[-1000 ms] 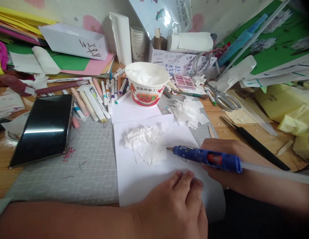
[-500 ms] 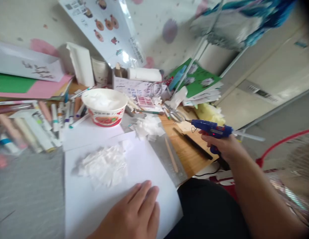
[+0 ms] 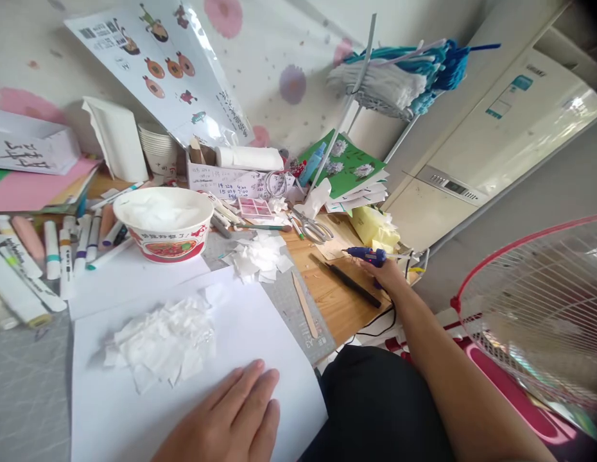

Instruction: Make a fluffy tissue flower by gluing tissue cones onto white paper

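Note:
My left hand [image 3: 231, 417] lies flat on a large white sheet of paper [image 3: 274, 340], fingers stretched out. Beyond its fingertips, a cluster of torn white paper pieces [image 3: 166, 340] covers part of the sheet. At the right end of the desk, my right hand [image 3: 392, 276] is wrapped round a blue hot glue gun [image 3: 368, 255], its nozzle pointing left over a piece of cardboard. A small red light shows on the gun. Just in front of it lies a black stick-like tool [image 3: 354, 287]. A loose heap of torn paper [image 3: 260, 256] sits past the sheet's far corner.
A paper bowl [image 3: 166, 244] with white contents stands behind the sheet. Several markers [image 3: 67, 256] lie left. Scissors [image 3: 312, 226], a wooden stick [image 3: 305, 305] and a yellow packet [image 3: 375, 228] are towards the right. A red-rimmed fan [image 3: 544, 308] stands beside the desk.
The right hand has carried the glue gun farther away, down towards the cardboard and yellow packet. My view has turned to the right; the left hand stays flat on the paper.

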Tool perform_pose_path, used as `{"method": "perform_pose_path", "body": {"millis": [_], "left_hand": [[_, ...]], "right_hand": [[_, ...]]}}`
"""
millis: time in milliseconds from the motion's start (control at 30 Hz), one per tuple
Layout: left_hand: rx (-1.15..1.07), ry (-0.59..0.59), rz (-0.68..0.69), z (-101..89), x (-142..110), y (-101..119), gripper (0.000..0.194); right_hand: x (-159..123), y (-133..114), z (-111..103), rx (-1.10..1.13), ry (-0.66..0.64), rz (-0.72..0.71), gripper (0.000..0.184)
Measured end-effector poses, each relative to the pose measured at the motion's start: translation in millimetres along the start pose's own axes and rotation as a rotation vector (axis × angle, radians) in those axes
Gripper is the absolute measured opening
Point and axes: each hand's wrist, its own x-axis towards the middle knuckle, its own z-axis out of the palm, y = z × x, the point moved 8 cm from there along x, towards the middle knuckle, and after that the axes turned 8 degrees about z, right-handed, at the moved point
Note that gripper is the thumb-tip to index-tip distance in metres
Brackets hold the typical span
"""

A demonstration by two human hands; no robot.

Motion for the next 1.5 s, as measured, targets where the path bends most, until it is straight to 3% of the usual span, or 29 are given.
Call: {"method": "perform_pose_path", "body": {"millis": [100, 200, 267, 333, 400, 500, 533, 567, 633, 667, 733, 833, 933, 1067, 1200, 1367, 1500], "left_hand": [[-0.005, -0.046, -0.016, -0.1, 0.3, 0.2, 0.029], [-0.008, -0.041, -0.024, -2.3, 1.3, -0.3, 0.027], [-0.019, -0.082, 0.0, -3.8, 4.9, -0.1, 0.024], [-0.062, -0.135, 0.028, -10.2, 11.8, -1.6, 0.022], [-0.14, -0.156, 0.042, -23.9, 22.9, -7.9, 0.024], [-0.23, -0.165, -0.05, -44.6, 47.0, -37.7, 0.026], [-0.23, -0.165, -0.087, -48.8, 56.3, -52.0, 0.024], [-0.203, -0.237, -0.147, -45.5, 63.8, -68.9, 0.023], [-0.108, -0.505, -0.267, -25.4, 71.2, -103.5, 0.024], [-0.085, -0.58, -0.294, -16.8, 74.7, -117.3, 0.024], [-0.059, -0.668, -0.303, 0.1, 81.2, -135.1, 0.026], [-0.037, -0.77, -0.291, 26.5, 84.1, -143.7, 0.039], [-0.04, -0.803, -0.314, 44.0, 85.2, -150.0, 0.027], [-0.083, -0.721, -0.469, 40.7, 89.1, -174.0, 0.011], [-0.121, -0.506, -0.705, 8.5, 78.7, -193.9, 0.011], [-0.274, -0.296, -0.892, -14.8, 49.0, -192.8, 0.021], [-0.397, -0.203, -0.952, -15.8, 35.4, -193.7, 0.024]], "right_hand": [[-20.6, 4.7, -27.6, -0.108, 0.121, -0.053, 0.031], [-66.3, -14.7, -48.1, -0.136, 0.264, -0.225, 0.042], [-100.2, -45.3, -33.3, -0.138, 0.17, -0.444, 0.036], [-132.1, -81.6, -2.0, -0.13, -0.038, -0.694, 0.023], [-168.4, -117.1, 33.2, -0.207, -0.272, -1.062, 0.036], [-194.0, -143.0, 58.4, -0.352, -0.343, -1.42, 0.042], [-194.1, -147.0, 61.2, -0.381, -0.329, -1.461, 0.039], [-193.2, -149.5, 62.7, -0.4, -0.319, -1.487, 0.036], [-191.4, -152.2, 63.4, -0.42, -0.314, -1.512, 0.031], [-190.9, -153.2, 63.1, -0.423, -0.313, -1.515, 0.03], [-191.5, -155.5, 63.0, -0.427, -0.31, -1.518, 0.029], [-193.0, -158.8, 65.3, -0.423, -0.304, -1.521, 0.027], [-190.1, -160.5, 68.4, -0.396, -0.306, -1.507, 0.025], [-182.2, -159.0, 69.7, -0.351, -0.339, -1.475, 0.02], [-175.7, -159.4, 64.3, -0.216, -0.395, -1.418, 0.02], [-155.5, -166.7, 51.7, 0.253, -0.437, -1.218, 0.036], [-133.2, -164.4, 58.1, 0.382, -0.471, -1.044, 0.034]]}}
